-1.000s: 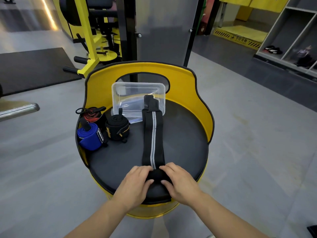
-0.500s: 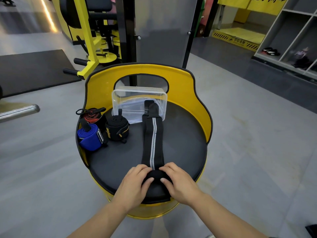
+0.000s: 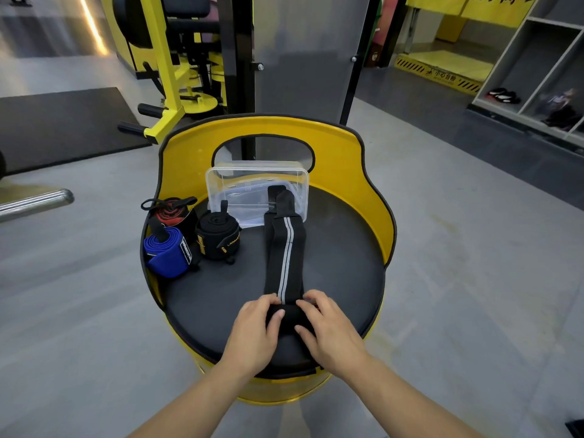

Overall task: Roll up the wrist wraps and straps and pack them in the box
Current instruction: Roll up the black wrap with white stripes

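Note:
A long black wrap with a white stripe (image 3: 284, 254) lies flat down the middle of the black round seat (image 3: 341, 279). Its far end rests on the clear plastic box (image 3: 221, 184). Its near end is rolled into a small coil. My left hand (image 3: 252, 333) and my right hand (image 3: 331, 330) grip that coil from either side, fingers curled over it. At the seat's left stand three rolled wraps: a blue one (image 3: 167, 252), a red-and-black one (image 3: 172, 213) and a black one with yellow lettering (image 3: 218, 235).
The seat has a tall yellow backrest (image 3: 344, 172) curving round its far and right sides. Yellow gym equipment (image 3: 167, 74) stands behind on the left, grey shelving (image 3: 537, 67) at the far right. Grey floor surrounds the seat.
The coil under my hands has grown a little as both hands rolled it forward. The wrap's far end has slid slightly toward me over the box.

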A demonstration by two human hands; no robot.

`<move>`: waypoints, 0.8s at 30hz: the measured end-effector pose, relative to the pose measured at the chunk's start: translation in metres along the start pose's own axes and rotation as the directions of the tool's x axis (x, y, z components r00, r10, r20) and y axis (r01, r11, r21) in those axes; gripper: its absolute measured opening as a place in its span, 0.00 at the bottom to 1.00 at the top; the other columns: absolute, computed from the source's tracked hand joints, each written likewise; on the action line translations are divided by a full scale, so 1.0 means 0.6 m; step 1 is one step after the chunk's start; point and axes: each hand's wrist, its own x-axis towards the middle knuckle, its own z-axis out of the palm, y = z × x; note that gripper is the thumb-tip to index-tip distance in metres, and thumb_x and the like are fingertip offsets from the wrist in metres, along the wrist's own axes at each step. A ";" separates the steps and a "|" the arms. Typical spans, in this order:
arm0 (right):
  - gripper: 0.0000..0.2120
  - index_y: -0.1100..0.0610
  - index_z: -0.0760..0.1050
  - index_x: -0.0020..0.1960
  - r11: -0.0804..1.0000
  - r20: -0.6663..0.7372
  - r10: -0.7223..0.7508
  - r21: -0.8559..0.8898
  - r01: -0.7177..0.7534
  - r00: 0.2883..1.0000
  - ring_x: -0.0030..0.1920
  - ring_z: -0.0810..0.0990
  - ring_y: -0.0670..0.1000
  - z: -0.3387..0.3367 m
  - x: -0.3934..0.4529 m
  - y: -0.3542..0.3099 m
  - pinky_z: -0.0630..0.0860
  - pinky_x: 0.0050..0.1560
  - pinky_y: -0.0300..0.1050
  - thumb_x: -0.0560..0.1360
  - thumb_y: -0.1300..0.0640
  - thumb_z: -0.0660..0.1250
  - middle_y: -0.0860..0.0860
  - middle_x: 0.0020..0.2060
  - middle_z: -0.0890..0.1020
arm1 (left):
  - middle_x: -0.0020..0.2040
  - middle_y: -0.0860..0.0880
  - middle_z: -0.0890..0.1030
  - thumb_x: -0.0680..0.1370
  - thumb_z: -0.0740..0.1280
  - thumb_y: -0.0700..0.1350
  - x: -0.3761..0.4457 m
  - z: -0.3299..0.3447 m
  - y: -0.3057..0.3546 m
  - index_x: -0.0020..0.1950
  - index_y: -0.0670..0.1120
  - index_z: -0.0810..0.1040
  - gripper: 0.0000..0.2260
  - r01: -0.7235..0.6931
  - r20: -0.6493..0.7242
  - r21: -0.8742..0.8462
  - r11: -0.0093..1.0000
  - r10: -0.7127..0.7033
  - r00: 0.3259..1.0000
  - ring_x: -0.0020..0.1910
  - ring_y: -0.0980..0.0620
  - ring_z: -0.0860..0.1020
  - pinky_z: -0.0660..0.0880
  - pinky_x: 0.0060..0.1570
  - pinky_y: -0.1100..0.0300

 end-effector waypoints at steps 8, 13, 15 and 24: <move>0.17 0.50 0.78 0.63 0.910 0.084 0.216 0.343 -0.232 0.973 0.57 0.76 0.42 -0.009 0.014 -0.005 0.73 0.60 0.36 0.74 0.51 0.70 0.42 0.56 0.76 | 0.62 0.58 0.81 0.81 0.70 0.54 -0.010 -0.005 -0.018 0.68 0.52 0.79 0.16 -0.208 0.121 0.090 0.974 0.197 0.973 0.64 0.57 0.76 0.71 0.67 0.64; 0.17 0.51 0.74 0.67 0.521 0.216 0.551 0.666 -0.535 0.806 0.53 0.81 0.46 -0.022 0.104 0.004 0.75 0.56 0.40 0.79 0.54 0.70 0.47 0.51 0.83 | 0.64 0.57 0.81 0.82 0.68 0.54 -0.006 -0.013 -0.011 0.70 0.51 0.79 0.17 -0.249 0.136 0.108 0.962 0.234 0.963 0.65 0.57 0.74 0.63 0.65 0.71; 0.21 0.54 0.72 0.71 0.395 0.325 0.565 0.701 -0.594 0.758 0.54 0.82 0.49 -0.022 0.140 0.015 0.77 0.56 0.44 0.79 0.54 0.70 0.51 0.53 0.84 | 0.64 0.57 0.81 0.82 0.68 0.55 -0.002 -0.016 -0.010 0.70 0.51 0.78 0.18 -0.247 0.143 0.095 0.964 0.232 0.962 0.65 0.57 0.74 0.63 0.65 0.71; 0.18 0.55 0.78 0.67 0.439 0.225 0.615 0.699 -0.565 0.756 0.55 0.79 0.50 -0.009 0.255 0.029 0.76 0.52 0.44 0.79 0.54 0.71 0.51 0.60 0.82 | 0.58 0.59 0.78 0.82 0.66 0.60 0.041 -0.030 -0.021 0.69 0.57 0.77 0.17 -0.214 0.268 0.048 0.976 0.193 0.944 0.64 0.62 0.68 0.69 0.65 0.64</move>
